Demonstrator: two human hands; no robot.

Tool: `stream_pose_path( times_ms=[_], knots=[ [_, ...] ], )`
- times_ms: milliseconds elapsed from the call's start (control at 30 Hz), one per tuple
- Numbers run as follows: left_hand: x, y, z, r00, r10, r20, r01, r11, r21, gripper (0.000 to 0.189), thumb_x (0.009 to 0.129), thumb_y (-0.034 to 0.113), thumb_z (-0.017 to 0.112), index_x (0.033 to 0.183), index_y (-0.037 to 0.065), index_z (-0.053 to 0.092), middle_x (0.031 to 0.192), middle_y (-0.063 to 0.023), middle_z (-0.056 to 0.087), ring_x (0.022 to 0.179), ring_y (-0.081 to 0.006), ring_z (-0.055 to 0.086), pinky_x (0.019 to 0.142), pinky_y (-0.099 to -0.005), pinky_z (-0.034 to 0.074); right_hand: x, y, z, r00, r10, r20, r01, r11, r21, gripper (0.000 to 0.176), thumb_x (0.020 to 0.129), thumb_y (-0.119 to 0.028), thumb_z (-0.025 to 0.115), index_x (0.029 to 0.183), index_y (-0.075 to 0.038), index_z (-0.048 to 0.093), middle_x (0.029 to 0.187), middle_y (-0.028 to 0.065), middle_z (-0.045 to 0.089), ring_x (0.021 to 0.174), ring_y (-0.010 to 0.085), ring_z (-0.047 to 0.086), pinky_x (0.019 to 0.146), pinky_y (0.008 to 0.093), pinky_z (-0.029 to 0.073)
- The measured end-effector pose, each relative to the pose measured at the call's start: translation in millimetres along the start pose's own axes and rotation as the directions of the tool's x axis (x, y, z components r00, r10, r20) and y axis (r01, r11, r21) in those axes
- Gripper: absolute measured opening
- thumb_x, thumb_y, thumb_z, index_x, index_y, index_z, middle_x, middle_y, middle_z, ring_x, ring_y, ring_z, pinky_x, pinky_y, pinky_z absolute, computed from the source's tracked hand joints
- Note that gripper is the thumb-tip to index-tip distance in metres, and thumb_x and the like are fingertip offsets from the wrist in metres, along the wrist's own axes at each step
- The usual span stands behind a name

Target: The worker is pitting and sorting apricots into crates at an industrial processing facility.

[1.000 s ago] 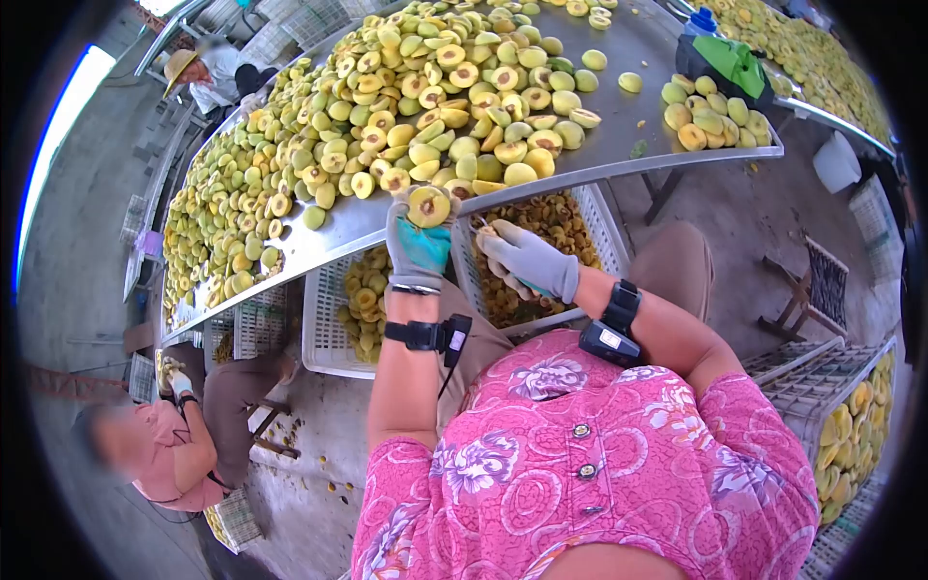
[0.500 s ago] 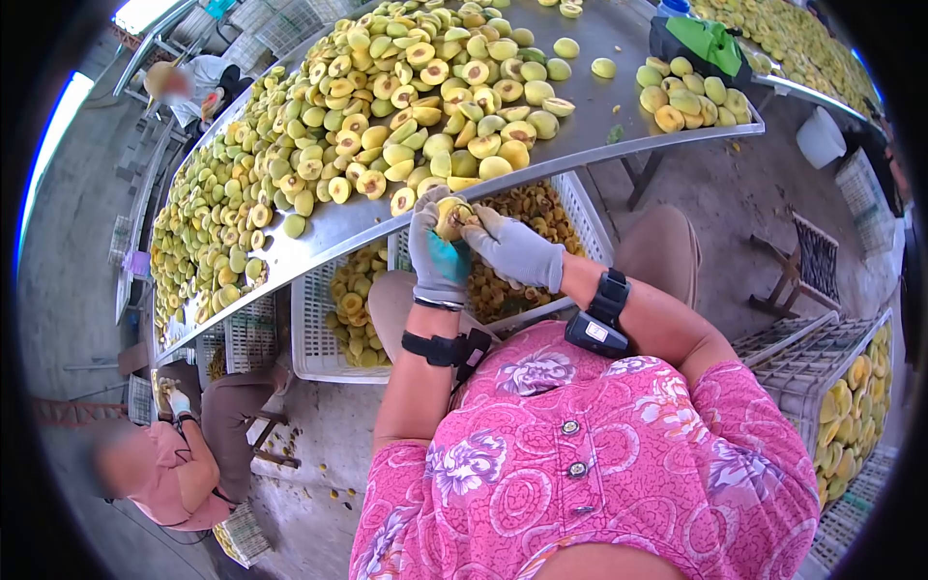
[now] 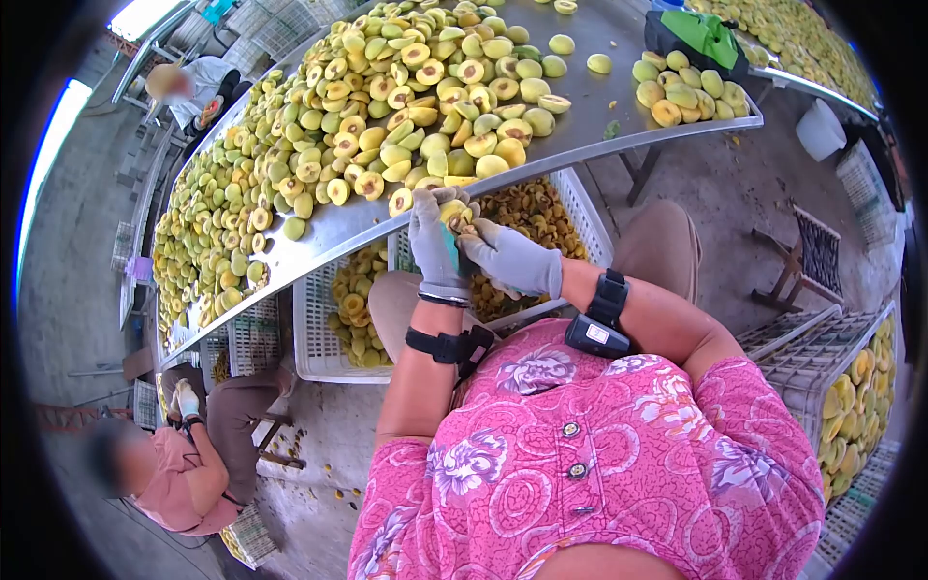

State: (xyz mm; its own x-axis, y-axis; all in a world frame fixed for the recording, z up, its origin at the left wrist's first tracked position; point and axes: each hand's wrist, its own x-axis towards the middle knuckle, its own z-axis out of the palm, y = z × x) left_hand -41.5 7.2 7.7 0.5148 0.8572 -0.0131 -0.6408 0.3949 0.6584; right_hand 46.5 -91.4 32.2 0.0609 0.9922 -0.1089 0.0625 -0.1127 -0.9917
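Note:
In front of the metal table's edge, my left hand (image 3: pixel 437 244), in a grey glove with a teal patch, is closed round a yellow peach half (image 3: pixel 452 215). My right hand (image 3: pixel 517 259), in a matching glove, is closed with its thumb and fingertips against the fruit's cut side. Whatever those fingertips may hold is too small and covered to make out. Both hands are above a white crate (image 3: pixel 592 217) of brownish fruit pieces (image 3: pixel 541 213). Just beyond them, a big heap of halved yellow-green peaches (image 3: pixel 387 126) lies on the metal table (image 3: pixel 599 116).
A smaller fruit pile (image 3: pixel 688 92) lies by a green-and-black bag (image 3: pixel 710 43). Another crate (image 3: pixel 314 338) stands beneath the table. To the right are a wooden stool (image 3: pixel 807 256), a white bucket (image 3: pixel 820 133) and a full crate (image 3: pixel 788 372). A co-worker (image 3: pixel 184 474) sits at left.
My right hand has moved slightly down and left, its fingers still at the fruit. The fruit has turned in my left hand, showing more of its inside.

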Motion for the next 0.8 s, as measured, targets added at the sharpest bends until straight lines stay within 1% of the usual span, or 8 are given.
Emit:
stream_pose_path(
  times_ms=[67, 100, 167, 267, 367, 600, 667, 800],
  knots=[
    [-4.3, 0.7, 5.9, 0.992, 0.096, -0.086, -0.080, 0.982, 0.169, 0.043, 0.096, 0.046, 0.050, 0.087, 0.005, 0.056, 0.088, -0.0092, 0.060, 0.079, -0.0246, 0.060, 0.076, -0.0422, 0.054, -2.2, -5.1, -2.5, 0.996, 0.087, 0.003, -0.087, 0.996, 0.001, 0.038, 0.098, -0.029, 0.047, 0.122, 0.001, 0.049, 0.100, 0.0190, 0.064, 0.089, 0.0273, 0.062, 0.078, 0.0380, 0.049],
    [-4.8, 2.0, 5.5, 0.992, 0.097, -0.086, -0.081, 0.982, 0.170, 0.043, 0.096, 0.046, 0.050, 0.087, 0.005, 0.056, 0.088, -0.0092, 0.060, 0.079, -0.0246, 0.060, 0.076, -0.0422, 0.054, -2.6, -4.9, -1.8, 0.996, 0.086, 0.004, -0.086, 0.996, 0.002, 0.038, 0.098, -0.029, 0.047, 0.122, 0.001, 0.049, 0.100, 0.0190, 0.064, 0.089, 0.0273, 0.062, 0.078, 0.0380, 0.049],
    [-4.7, 5.4, 6.3, 0.999, -0.045, -0.016, 0.045, 0.998, -0.034, 0.045, 0.095, 0.047, 0.050, 0.087, 0.003, 0.057, 0.088, -0.0101, 0.060, 0.078, -0.0241, 0.061, 0.073, -0.0395, 0.055, -3.3, -4.0, -0.8, 0.997, 0.069, 0.028, -0.070, 0.996, 0.061, 0.025, 0.101, -0.027, 0.042, 0.117, -0.008, 0.046, 0.060, 0.0008, 0.049, 0.037, 0.0105, 0.044, 0.032, 0.0267, 0.033],
    [-9.7, 2.9, 11.5, 0.981, 0.190, -0.046, -0.162, 0.922, 0.351, 0.046, 0.095, 0.049, 0.051, 0.086, 0.003, 0.057, 0.089, -0.0109, 0.061, 0.077, -0.0230, 0.061, 0.071, -0.0372, 0.055, -0.3, 5.7, -0.2, 1.000, 0.015, -0.001, -0.015, 1.000, 0.004, 0.035, 0.099, -0.030, 0.046, 0.119, -0.002, 0.051, 0.077, 0.0087, 0.060, 0.063, 0.0168, 0.059, 0.052, 0.0315, 0.047],
    [-10.7, 10.3, 9.8, 0.999, -0.012, -0.040, 0.017, 0.992, 0.128, 0.048, 0.094, 0.050, 0.050, 0.085, 0.003, 0.058, 0.090, -0.0113, 0.062, 0.076, -0.0221, 0.061, 0.067, -0.0353, 0.055, -0.9, 6.9, 0.0, 0.997, 0.066, 0.040, -0.069, 0.995, 0.078, 0.031, 0.099, -0.030, 0.045, 0.113, -0.003, 0.052, 0.065, 0.0039, 0.053, 0.047, 0.0118, 0.050, 0.039, 0.0280, 0.039],
    [-13.7, 10.5, 8.0, 0.995, 0.082, -0.051, -0.056, 0.922, 0.383, 0.051, 0.094, 0.052, 0.048, 0.084, 0.003, 0.058, 0.088, -0.0125, 0.063, 0.077, -0.0231, 0.061, 0.072, -0.0378, 0.055, -0.1, 11.5, -2.6, 0.983, 0.129, 0.131, -0.158, 0.957, 0.241, 0.029, 0.099, -0.033, 0.045, 0.099, -0.005, 0.051, 0.063, 0.0036, 0.051, 0.038, 0.0116, 0.045, 0.032, 0.0262, 0.036],
    [-13.7, 10.9, 7.7, 0.997, -0.064, -0.046, 0.068, 0.994, 0.086, 0.053, 0.094, 0.053, 0.048, 0.084, 0.002, 0.058, 0.086, -0.0122, 0.062, 0.076, -0.0234, 0.061, 0.072, -0.0377, 0.055, -3.1, 8.8, -7.3, 0.972, 0.127, 0.200, -0.179, 0.947, 0.267, 0.030, 0.099, -0.034, 0.045, 0.100, -0.005, 0.050, 0.060, 0.0029, 0.051, 0.035, 0.0124, 0.044, 0.031, 0.0265, 0.035],
    [-15.8, 11.0, 5.8, 0.999, -0.023, -0.043, 0.028, 0.993, 0.112, 0.054, 0.093, 0.054, 0.049, 0.084, 0.002, 0.058, 0.086, -0.0116, 0.062, 0.075, -0.0233, 0.061, 0.071, -0.0377, 0.055, -1.8, 14.1, -10.8, 0.953, 0.114, 0.279, -0.198, 0.936, 0.292, 0.031, 0.097, -0.042, 0.048, 0.097, -0.011, 0.049, 0.056, -0.0029, 0.045, 0.038, 0.0086, 0.042, 0.032, 0.0231, 0.032]
  ],
)
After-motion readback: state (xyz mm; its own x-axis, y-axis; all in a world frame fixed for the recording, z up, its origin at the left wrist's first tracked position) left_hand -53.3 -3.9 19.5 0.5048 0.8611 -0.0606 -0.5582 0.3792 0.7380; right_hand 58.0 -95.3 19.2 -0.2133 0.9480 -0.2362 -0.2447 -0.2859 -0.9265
